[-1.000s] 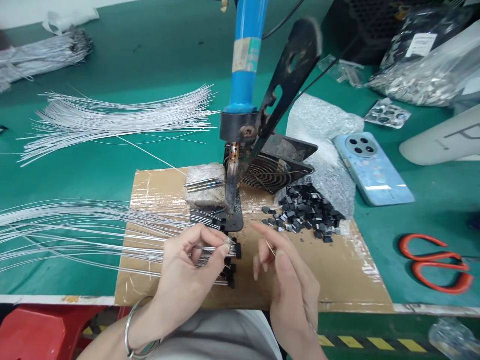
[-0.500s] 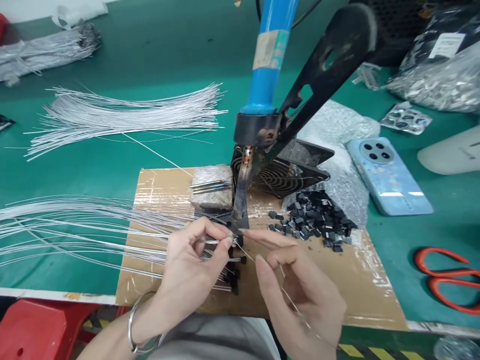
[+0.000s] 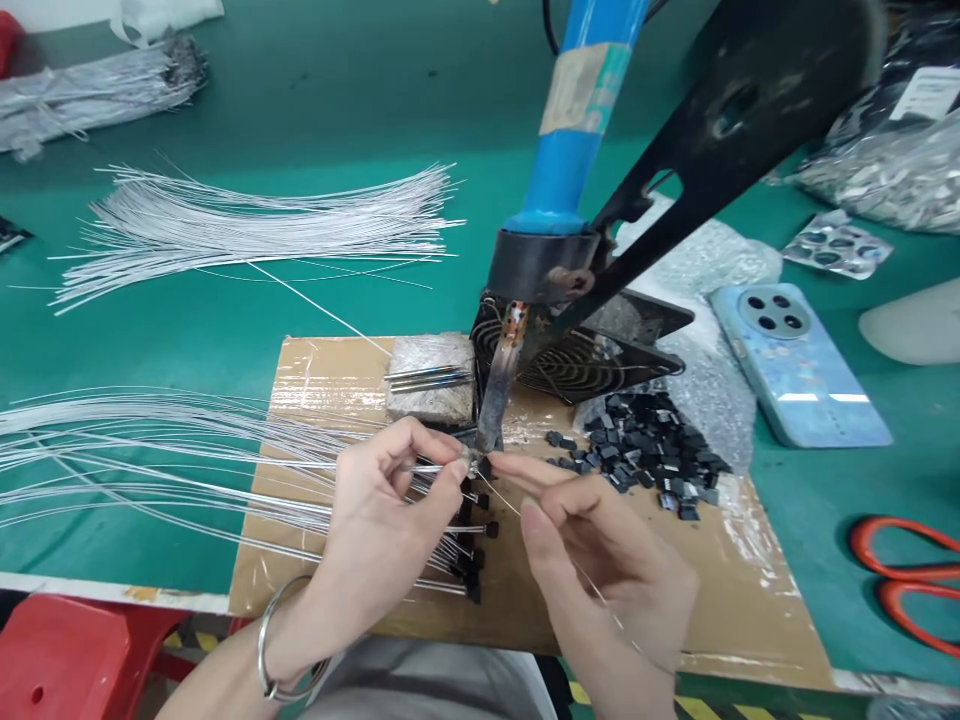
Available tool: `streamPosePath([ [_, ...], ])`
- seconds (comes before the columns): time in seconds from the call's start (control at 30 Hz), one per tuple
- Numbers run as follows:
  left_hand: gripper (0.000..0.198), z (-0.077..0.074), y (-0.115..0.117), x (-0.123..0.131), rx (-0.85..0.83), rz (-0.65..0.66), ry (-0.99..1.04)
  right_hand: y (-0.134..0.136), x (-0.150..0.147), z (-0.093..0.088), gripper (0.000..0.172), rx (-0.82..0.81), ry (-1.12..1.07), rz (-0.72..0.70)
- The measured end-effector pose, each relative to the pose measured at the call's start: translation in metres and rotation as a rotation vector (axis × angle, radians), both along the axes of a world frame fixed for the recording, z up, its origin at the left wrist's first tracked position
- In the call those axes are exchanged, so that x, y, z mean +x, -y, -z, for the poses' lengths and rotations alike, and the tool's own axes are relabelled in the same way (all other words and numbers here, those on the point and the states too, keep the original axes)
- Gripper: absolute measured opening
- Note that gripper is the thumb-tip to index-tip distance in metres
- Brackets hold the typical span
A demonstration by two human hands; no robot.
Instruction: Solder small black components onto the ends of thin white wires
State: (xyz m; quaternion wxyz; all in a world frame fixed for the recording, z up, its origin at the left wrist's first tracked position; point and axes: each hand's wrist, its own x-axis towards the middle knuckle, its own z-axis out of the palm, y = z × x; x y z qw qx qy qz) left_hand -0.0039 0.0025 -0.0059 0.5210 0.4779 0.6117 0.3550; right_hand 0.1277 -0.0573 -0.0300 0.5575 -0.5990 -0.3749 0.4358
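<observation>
Under the tip of a blue-handled soldering iron point(image 3: 574, 130), my left hand point(image 3: 394, 510) pinches a white wire by its end, with a tiny part at the fingertips that I cannot make out. My right hand point(image 3: 607, 560) is closed around thin solder wire point(image 3: 499, 497), whose end meets the left fingertips. The iron's dark tip point(image 3: 493, 415) hangs just above both hands' fingertips. White wires point(image 3: 292, 455) run out to the left beneath my left hand. Several of them end in small black connectors point(image 3: 469, 565) below it.
A black bracket point(image 3: 720, 150) holds the iron beside a fan point(image 3: 577, 360). Loose black pieces point(image 3: 645, 445) lie on the cardboard point(image 3: 720, 600). Further right are a phone point(image 3: 802, 365) and red-handled scissors point(image 3: 907, 575). A white wire bundle point(image 3: 262, 225) lies behind; a block with metal rods point(image 3: 431, 400) sits nearer.
The view has shifted slightly, so the iron, bracket and phone appear further right. My fingertips have come up a little closer to the iron's tip. Both hands keep their grips.
</observation>
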Motion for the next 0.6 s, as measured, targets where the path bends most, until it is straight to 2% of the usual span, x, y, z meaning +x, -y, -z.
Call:
streamPosePath([
  [0.13,0.009,-0.0002,-0.0018,-0.0008,-0.018,0.013,-0.044,-0.0031,-0.0003,-0.0018,0.020,0.014,0.040,0.008],
  [0.6,0.011,-0.0040,-0.0037,0.0013,0.003,0.011,-0.016,-0.0079,0.0020,-0.0047,0.020,0.044,0.038,0.005],
])
